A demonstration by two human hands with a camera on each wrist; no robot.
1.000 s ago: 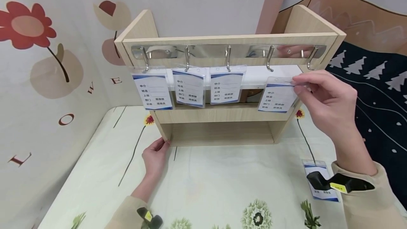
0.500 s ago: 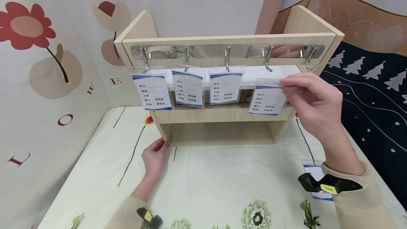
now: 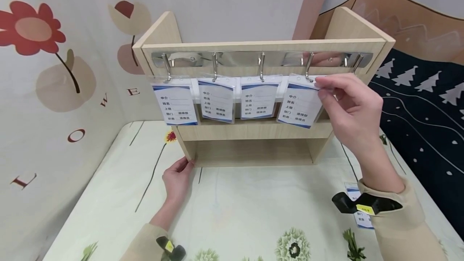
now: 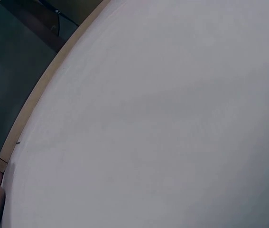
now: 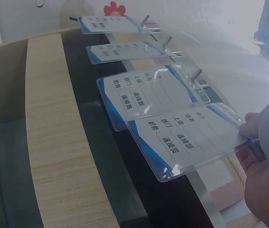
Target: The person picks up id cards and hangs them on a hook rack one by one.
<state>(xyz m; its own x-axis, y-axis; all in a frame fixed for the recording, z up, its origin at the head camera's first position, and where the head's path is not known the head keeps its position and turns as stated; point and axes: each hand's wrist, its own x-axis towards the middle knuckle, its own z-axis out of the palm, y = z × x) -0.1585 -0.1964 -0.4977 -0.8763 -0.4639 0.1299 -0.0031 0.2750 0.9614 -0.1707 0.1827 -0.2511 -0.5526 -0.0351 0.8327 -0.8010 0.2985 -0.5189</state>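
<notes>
My right hand [image 3: 353, 110] pinches the upper right corner of a clear-sleeved name badge [image 3: 299, 102], also seen in the right wrist view as the nearest badge [image 5: 186, 137]. Its top edge meets the tip of the fourth hook [image 3: 309, 65]; whether the hook passes through the slot I cannot tell. Three like badges hang to the left: one on the first hook [image 3: 175, 104], another badge [image 3: 217, 99] and a third badge [image 3: 259, 98]. My left hand [image 3: 177, 180] grips the lower left corner of the wooden shelf [image 3: 250, 132]; its fingertips are partly hidden.
A metal hook strip [image 3: 239, 59] runs across the shelf's upper board. The fifth hook [image 3: 357, 63] is partly behind my right hand. Another badge [image 3: 363, 220] lies on the flower-patterned tablecloth [image 3: 239, 208], partly under my right wrist in view.
My right hand has moved left and slightly up with the badge, from beside the fifth hook to the fourth hook. My left hand stays at the shelf corner.
</notes>
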